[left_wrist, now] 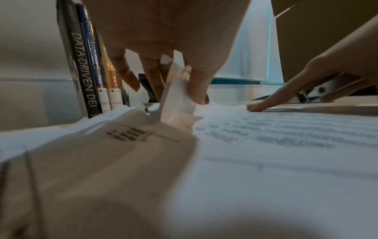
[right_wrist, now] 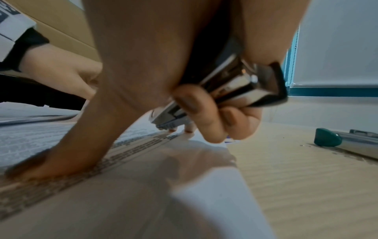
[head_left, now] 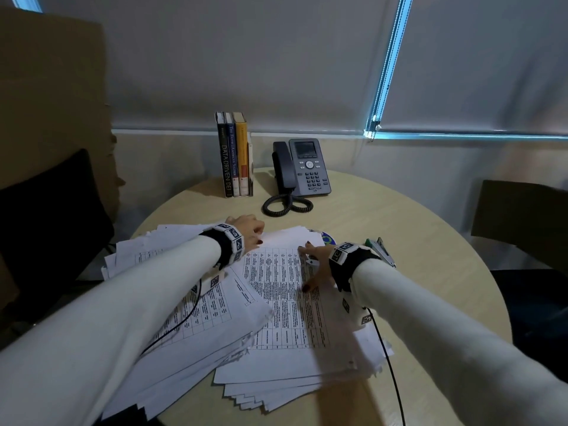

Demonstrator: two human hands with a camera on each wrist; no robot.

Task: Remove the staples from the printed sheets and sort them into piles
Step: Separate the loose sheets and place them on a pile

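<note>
Two loose piles of printed sheets (head_left: pixel 276 302) cover the near side of the round table (head_left: pixel 415 229). My left hand (head_left: pixel 256 236) pinches the far corner of the top sheet (left_wrist: pixel 175 93) and lifts it off the page below. My right hand (head_left: pixel 307 265) grips a chrome staple remover (right_wrist: pixel 235 85) in its curled fingers. Its thumb (right_wrist: pixel 61 155) and a fingertip (left_wrist: pixel 257 107) press on the table-printed page (right_wrist: pixel 51 142) by its right edge. The staple remover (left_wrist: pixel 319 90) hangs just above the paper. No staple shows in any view.
A green-tipped stapler (head_left: pixel 381 249) lies right of my right hand, also seen as stapler (right_wrist: pixel 331 137). Upright books (head_left: pixel 235 155) and a desk phone (head_left: pixel 302 167) with coiled cord stand at the back. Black chairs flank the table. A blue-green disc (head_left: pixel 327 239) peeks from under the sheets.
</note>
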